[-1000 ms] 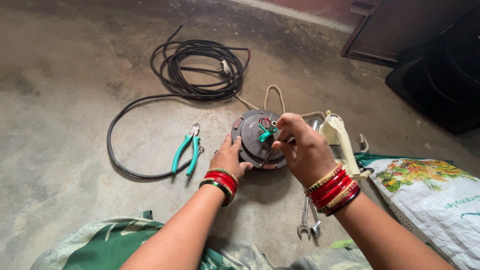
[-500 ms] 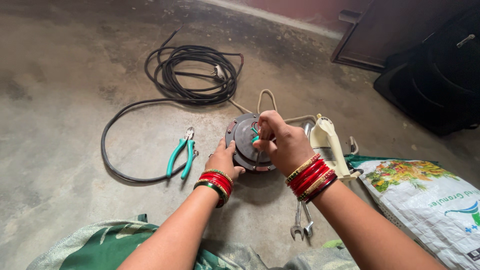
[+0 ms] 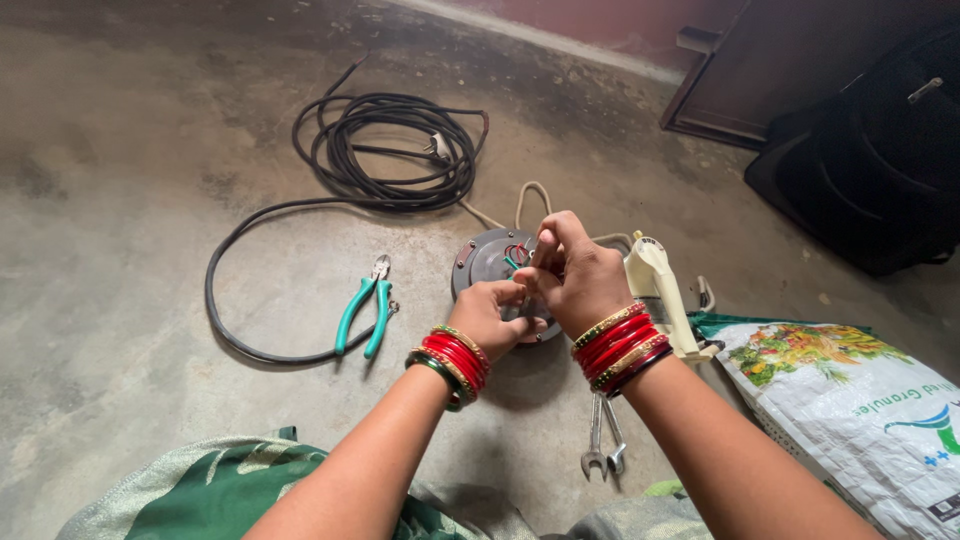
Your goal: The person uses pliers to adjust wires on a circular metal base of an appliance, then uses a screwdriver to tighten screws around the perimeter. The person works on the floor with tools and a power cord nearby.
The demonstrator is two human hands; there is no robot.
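A round dark metal motor housing point(image 3: 485, 262) lies flat on the concrete floor, with red and green wires at its centre. My right hand point(image 3: 578, 272) is over it, fingers pinched on the wires. My left hand point(image 3: 495, 315) rests on the housing's near edge, its fingertips meeting those of the right hand. Both wrists wear red and gold bangles. What sits between the fingertips is hidden.
Green-handled pliers point(image 3: 364, 313) lie left of the housing. A coiled black cable point(image 3: 390, 150) loops behind it. A cream plastic part point(image 3: 660, 295) and a printed sack point(image 3: 860, 410) are on the right, two spanners point(image 3: 603, 440) nearer me, a dark bag point(image 3: 880, 160) far right.
My left hand has come up from the housing's rim to meet the right hand's fingers. The view has shifted slightly, with the housing now more central.
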